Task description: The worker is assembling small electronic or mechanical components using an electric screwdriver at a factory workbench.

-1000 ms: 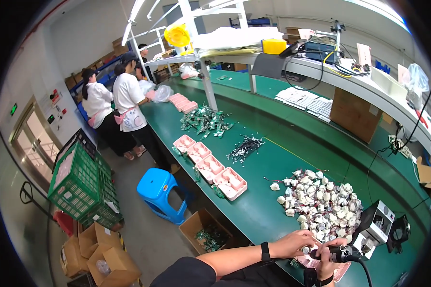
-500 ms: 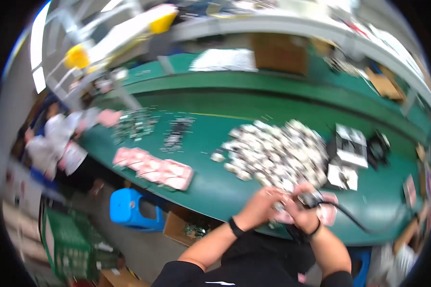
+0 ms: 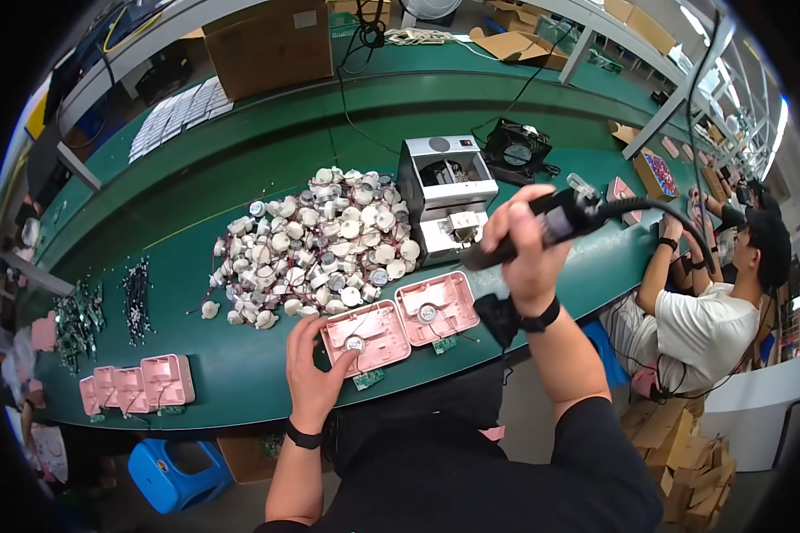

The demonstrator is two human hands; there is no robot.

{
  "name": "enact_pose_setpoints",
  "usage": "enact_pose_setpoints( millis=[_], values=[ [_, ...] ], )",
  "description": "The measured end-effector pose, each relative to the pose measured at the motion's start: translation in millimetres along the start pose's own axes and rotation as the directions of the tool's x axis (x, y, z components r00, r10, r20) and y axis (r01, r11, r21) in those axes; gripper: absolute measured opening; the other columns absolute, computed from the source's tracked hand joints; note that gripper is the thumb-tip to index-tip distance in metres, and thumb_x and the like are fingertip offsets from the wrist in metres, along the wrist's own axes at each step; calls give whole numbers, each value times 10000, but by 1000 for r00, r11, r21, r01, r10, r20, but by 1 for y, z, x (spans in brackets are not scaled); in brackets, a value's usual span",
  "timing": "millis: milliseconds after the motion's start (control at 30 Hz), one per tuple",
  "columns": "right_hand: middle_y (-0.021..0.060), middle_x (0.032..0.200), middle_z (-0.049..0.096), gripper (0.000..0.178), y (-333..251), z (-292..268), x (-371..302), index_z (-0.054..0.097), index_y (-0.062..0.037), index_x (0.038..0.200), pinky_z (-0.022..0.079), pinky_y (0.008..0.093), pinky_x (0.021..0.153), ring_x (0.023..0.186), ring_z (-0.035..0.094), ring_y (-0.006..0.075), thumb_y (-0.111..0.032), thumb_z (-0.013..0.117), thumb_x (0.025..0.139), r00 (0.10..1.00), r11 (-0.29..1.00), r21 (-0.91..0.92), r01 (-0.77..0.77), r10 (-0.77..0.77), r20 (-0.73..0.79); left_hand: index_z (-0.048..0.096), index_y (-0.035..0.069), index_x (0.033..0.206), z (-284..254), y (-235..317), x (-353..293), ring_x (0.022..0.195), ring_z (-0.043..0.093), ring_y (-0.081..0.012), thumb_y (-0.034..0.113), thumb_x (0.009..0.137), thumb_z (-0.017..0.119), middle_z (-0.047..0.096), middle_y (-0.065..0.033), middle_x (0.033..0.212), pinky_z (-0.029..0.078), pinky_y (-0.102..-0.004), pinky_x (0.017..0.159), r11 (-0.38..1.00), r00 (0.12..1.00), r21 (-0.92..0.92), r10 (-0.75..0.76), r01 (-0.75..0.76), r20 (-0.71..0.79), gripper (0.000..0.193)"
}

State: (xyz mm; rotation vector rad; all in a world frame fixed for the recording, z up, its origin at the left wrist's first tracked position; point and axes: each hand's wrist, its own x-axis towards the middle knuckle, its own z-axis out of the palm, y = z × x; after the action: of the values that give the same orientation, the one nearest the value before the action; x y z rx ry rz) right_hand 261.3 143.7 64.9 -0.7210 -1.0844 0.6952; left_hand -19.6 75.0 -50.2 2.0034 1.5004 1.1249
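My left hand (image 3: 313, 377) grips the left side of a pink plastic casing (image 3: 380, 330), fingers along its outer wall and thumb by the round silver-white part (image 3: 355, 344) inside. A second pink casing (image 3: 453, 300) lies against its right side, also with a round part in it. Small green circuit boards (image 3: 369, 379) hang on wires at the near edges. Raised above the bench on the right, my right hand (image 3: 533, 253) is closed around a black corded hand tool (image 3: 557, 224), its blunt end pointing left. I cannot make out its working tip.
Beyond the casings lies a heap of white round wired parts (image 3: 329, 235). A grey-and-black box device (image 3: 449, 182) and a black fan (image 3: 517, 151) stand right of it. More pink casings (image 3: 166, 380) sit at left. A co-worker (image 3: 707, 311) sits at right; a blue stool (image 3: 178, 475) stands below.
The view has swung right. My hands were close together over a pink casing; now the right one is lifted away with the tool, while the left holds the casing's side.
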Motion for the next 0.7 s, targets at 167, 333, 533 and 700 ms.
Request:
enact_pose_setpoints(
  millis=[167,333,533,700],
  values=[
    [76,655,528,129,9,-16,41,502,-10,962,458,300,505,526,534,166,-108,574,917,997,990,-114,79,-80,-1,512,23,1312,11,2,-12,980,579,-215,100,710,799,528,-118,1280,498,-301,748,961,967,-110,-256,253,-12,671],
    [73,649,536,115,23,-24,55,521,-12,944,454,299,502,527,539,161,-107,580,922,999,989,-148,11,-16,-28,491,38,1344,16,13,-13,948,579,-218,119,732,791,519,-121,1290,494,-299,744,910,922,-150,-382,386,55,686],
    [60,660,527,144,13,-10,32,511,-17,983,443,298,495,512,517,164,-129,585,929,992,984,-130,-122,127,27,495,25,1326,35,13,-14,900,575,-224,124,720,798,535,-126,1267,502,-315,729,916,934,-190,-356,352,18,684],
    [44,679,481,287,-25,26,-24,441,-58,1034,435,306,509,519,478,160,-263,610,925,961,965,138,-223,194,197,497,44,1299,48,15,-17,1089,570,-354,179,713,807,548,-165,1265,480,-404,906,956,970,-172,-243,237,-16,677]
  ],
)
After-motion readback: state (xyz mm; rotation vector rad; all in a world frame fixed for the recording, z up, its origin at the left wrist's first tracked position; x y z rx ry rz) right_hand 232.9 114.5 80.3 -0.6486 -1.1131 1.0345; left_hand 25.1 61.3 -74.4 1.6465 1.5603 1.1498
